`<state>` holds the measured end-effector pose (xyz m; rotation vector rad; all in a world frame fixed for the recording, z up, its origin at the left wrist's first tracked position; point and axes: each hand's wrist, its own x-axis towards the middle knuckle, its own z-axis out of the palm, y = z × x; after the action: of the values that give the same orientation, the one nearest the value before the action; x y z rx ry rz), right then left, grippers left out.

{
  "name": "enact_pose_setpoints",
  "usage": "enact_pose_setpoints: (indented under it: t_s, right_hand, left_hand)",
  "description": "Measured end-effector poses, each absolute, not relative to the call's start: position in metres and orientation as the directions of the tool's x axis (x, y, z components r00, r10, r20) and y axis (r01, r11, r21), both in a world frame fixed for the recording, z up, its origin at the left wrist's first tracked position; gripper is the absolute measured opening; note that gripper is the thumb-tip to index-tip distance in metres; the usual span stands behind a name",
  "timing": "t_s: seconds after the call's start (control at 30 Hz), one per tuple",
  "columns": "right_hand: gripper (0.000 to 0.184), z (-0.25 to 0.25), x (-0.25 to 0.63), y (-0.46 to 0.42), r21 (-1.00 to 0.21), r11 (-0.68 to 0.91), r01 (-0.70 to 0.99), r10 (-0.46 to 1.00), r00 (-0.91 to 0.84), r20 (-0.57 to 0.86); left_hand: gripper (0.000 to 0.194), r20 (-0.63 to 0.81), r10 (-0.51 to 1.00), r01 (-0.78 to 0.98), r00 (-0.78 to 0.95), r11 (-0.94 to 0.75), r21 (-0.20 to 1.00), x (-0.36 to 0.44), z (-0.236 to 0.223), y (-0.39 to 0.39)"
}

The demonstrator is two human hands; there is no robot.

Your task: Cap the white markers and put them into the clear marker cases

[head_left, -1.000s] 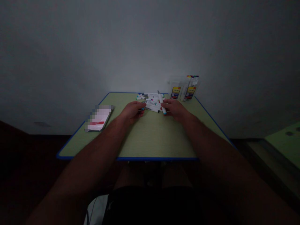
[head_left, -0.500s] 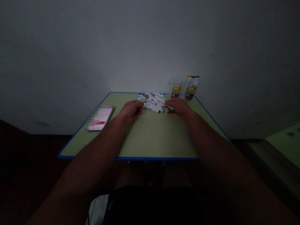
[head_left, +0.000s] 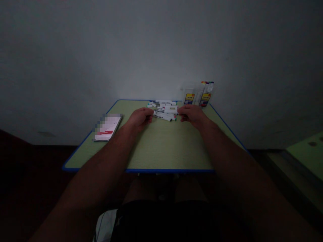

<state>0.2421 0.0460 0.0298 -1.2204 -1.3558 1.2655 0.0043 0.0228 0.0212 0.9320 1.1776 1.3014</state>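
Observation:
My right hand [head_left: 192, 113] has its thumb and fingers closed on a white marker [head_left: 171, 111]. The marker lies nearly level, its bare grey tip end facing left. Opposite it, my left hand [head_left: 141, 116] is pinched round a small marker cap, mostly hidden by the fingers. The marker's tip is a short way from the left fingertips. Behind and below the held marker, a loose heap of white markers [head_left: 163, 116] with green, red and black ends lies on the green table [head_left: 166, 144].
At the back right stand a clear plastic case [head_left: 189, 97] with a yellow label and a similar case [head_left: 206, 97] with several coloured markers in it. A phone or tablet [head_left: 108, 127] with a lit, blurred screen rests on the left. A grey wall [head_left: 151, 50] rises behind the table.
The marker in my right hand has swung from a steep tilt to nearly level, its tip now towards my left hand. My left hand has shifted slightly left.

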Motion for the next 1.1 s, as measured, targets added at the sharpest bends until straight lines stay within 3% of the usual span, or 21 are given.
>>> enact_pose_setpoints:
  t_s: [1.1]
  right_hand:
    - [0.013,0.024,0.237,0.043,-0.991,0.024,0.132,0.981,-0.191,-0.002]
  left_hand:
    - [0.017,-0.085,0.995,-0.140,-0.045,0.078,0.987,0.018,0.023,0.012]
